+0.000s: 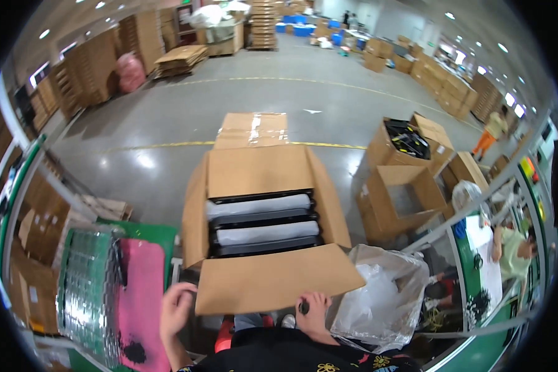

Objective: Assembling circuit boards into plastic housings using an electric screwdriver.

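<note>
An open cardboard carton stands in front of me with its flaps spread. Black parts lie in rows inside it, alternating with white wrapped rolls. My left hand is just left of the carton's near flap, its fingers loosely bent and apart, nothing visible in them. At the lower edge of that flap, my right hand is closed around a small black object; only its dark round end shows, so I cannot tell its kind.
On my left, a pink mat carries a pile of small black pieces beside stacked clear plastic trays. To the right are a bag-lined bin, an open carton and a carton of black parts. A co-worker sits far right.
</note>
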### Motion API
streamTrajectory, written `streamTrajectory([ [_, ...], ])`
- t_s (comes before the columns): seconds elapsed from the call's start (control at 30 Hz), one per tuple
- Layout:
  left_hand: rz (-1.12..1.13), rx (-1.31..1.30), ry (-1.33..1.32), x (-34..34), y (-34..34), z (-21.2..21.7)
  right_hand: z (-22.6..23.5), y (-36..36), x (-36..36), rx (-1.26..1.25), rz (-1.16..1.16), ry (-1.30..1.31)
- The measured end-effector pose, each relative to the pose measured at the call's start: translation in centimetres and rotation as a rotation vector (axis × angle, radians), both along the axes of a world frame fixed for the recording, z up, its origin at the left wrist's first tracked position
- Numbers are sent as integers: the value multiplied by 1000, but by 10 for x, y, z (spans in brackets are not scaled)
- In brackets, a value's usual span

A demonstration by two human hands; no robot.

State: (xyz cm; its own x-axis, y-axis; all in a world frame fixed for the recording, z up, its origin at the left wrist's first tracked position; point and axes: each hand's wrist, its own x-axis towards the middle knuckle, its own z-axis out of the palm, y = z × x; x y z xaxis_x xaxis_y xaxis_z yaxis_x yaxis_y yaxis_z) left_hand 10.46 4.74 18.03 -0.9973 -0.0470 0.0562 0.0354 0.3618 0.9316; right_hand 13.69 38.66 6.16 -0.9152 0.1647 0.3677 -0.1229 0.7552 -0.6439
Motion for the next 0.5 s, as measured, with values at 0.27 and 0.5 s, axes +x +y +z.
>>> streamTrajectory([
  [0.27,-610,36,-789,-61,53,-214,-48,71,17,-147,-222,-246],
  [0.5,40,335,-957,-99,-9,-367,-68,104,-77,-144,-287,-129],
])
